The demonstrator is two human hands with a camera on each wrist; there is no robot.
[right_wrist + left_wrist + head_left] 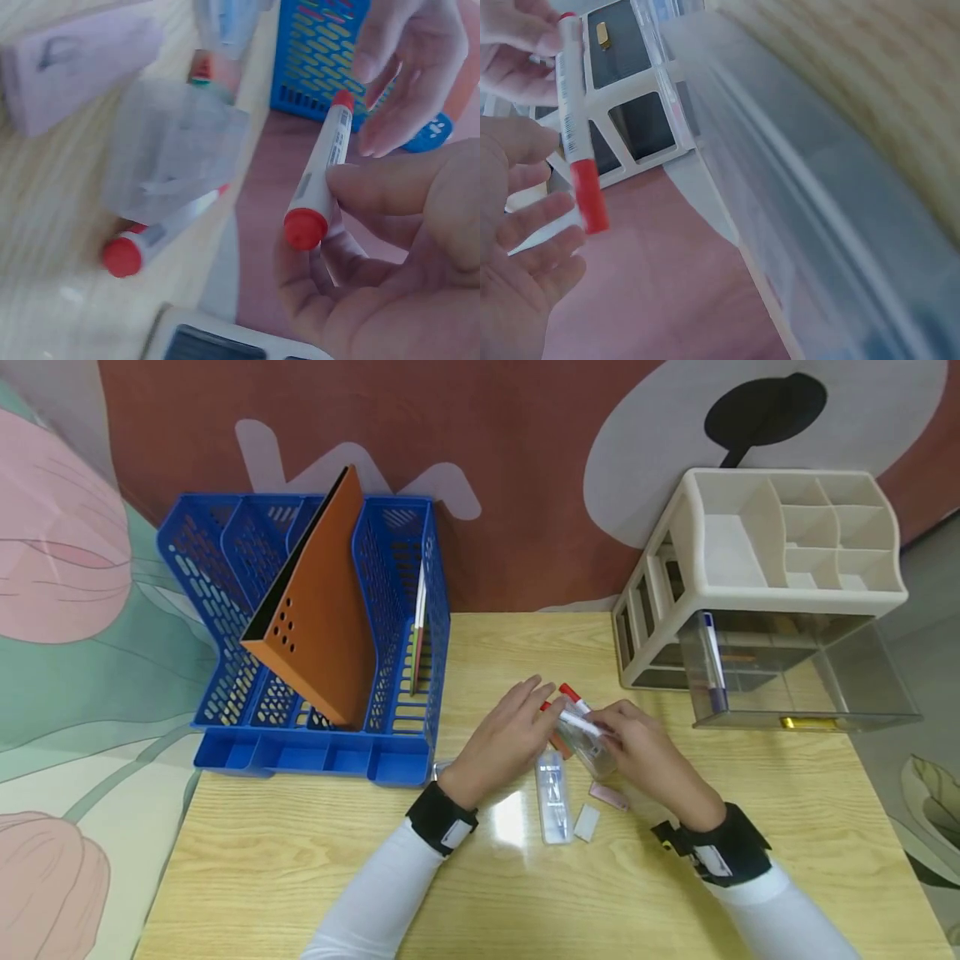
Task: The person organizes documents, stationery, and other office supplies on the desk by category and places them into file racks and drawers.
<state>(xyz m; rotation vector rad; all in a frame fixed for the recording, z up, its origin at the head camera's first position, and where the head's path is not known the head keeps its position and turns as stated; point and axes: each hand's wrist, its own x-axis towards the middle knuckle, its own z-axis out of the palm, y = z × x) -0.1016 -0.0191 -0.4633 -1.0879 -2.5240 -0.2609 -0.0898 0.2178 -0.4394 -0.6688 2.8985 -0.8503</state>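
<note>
My right hand (651, 752) is pinching a red-and-white marker (321, 176); my left hand (504, 745) is hovering close by, fingers parted.

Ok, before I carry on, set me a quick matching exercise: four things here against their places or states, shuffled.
1. Right hand
2. Orange folder
3. White block
4. Clear drawer

A. On the table, beside a slim clear case
B. Pulled out, with a pen inside
C. Gripping a red-capped marker
D. Leaning in the blue rack

Pairs: 1-C, 2-D, 3-A, 4-B.
</note>
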